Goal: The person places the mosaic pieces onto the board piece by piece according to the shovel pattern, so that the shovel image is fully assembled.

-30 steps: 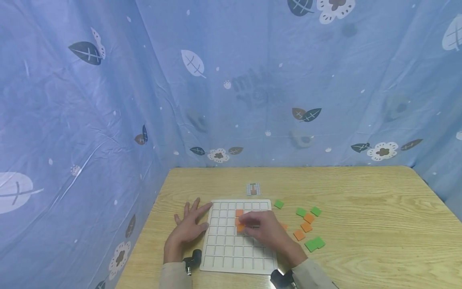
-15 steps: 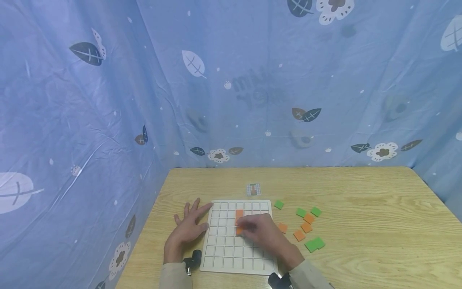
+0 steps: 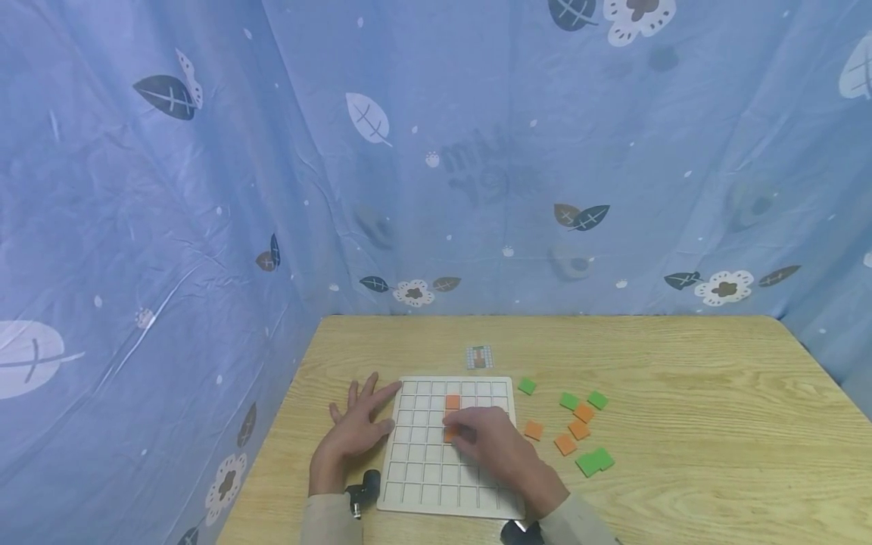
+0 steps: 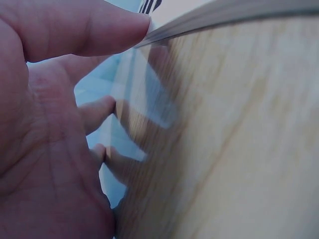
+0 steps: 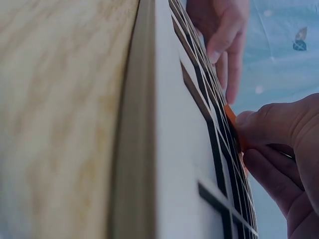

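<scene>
A white grid board (image 3: 412,474) lies on the table. My left hand (image 3: 357,428) rests at its left edge, fingers spread, index fingertip at the upper left corner; the left wrist view shows the thumb (image 4: 109,30) against the board's side. My right hand (image 3: 493,443) is over the middle of the grid. In the right wrist view its thumb and fingers pinch an orange square tile (image 5: 230,115) low at the grid. Another orange tile (image 3: 453,402) sits in a cell just above. Between these two, the fingers partly cover a further orange tile.
Right of the board lie loose orange tiles (image 3: 565,444) and green tiles (image 3: 589,464), several in all. One green tile (image 3: 527,386) lies near the board's upper right corner. Behind the board is a small printed pattern card (image 3: 480,357). A blue curtain (image 3: 436,189) surrounds the table.
My right hand has shifted slightly left and toward me over the grid, uncovering the loose orange tile beside the board. The left hand has stayed in place.
</scene>
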Motion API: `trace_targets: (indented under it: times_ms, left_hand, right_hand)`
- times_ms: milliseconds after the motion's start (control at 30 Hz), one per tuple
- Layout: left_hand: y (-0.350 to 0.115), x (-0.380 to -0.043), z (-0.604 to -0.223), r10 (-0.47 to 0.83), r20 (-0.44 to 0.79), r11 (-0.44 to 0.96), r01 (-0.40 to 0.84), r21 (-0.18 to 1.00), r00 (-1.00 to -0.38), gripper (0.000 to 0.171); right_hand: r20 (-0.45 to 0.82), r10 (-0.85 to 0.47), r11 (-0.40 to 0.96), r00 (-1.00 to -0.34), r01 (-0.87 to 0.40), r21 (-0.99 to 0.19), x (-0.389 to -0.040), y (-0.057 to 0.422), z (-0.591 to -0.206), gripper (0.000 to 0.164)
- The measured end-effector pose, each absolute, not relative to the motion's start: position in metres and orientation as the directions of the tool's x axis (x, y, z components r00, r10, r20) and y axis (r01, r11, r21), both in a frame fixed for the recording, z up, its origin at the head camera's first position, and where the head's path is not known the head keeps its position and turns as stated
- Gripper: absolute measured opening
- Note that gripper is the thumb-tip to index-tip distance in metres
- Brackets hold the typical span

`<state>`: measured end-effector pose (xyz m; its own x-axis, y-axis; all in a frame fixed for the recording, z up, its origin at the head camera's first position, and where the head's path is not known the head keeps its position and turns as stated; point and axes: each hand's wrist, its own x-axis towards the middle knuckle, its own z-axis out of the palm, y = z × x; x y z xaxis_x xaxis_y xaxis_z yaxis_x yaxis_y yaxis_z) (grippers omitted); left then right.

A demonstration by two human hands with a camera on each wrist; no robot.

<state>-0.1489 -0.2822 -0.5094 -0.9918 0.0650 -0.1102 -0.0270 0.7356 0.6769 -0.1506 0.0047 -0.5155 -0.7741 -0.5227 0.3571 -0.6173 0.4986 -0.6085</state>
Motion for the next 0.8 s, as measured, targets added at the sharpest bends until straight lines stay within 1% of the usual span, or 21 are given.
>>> trace_targets:
  times_ms: [200,467,633,800]
  left_hand:
    - [-0.2822,-0.1491,-0.5092,0.064,-0.112,0.741,-0.028,0.671,-0.992,0.069]
    - [-0.2825,-0.1488,-0.5076,0.068,-0.118,0.739,-0.029,0.673,-0.991,0.068]
    - [-0.2829,-0.1487,-0.5071,0.067,-0.119,0.737,-0.031,0.675,-0.991,0.068]
    - [-0.2827,-0.1482,-0.5079,0.068,-0.119,0.737,-0.031,0.675,-0.991,0.069]
  right_hand:
    - [0.346,-0.538,0.525,-0.769,-0.627,-0.576,-0.1490,0.0014,-0.5114,0.025]
    - [0.357,-0.516,0.530,-0.778,-0.618,-0.581,-0.1480,0.0014,-0.5136,0.029]
    - [0.374,-0.505,0.511,-0.777,-0.619,-0.596,-0.1490,0.0019,-0.5178,0.030]
    - [0.363,-0.491,0.460,-0.792,-0.589,-0.664,-0.1502,0.0099,-0.5208,0.031]
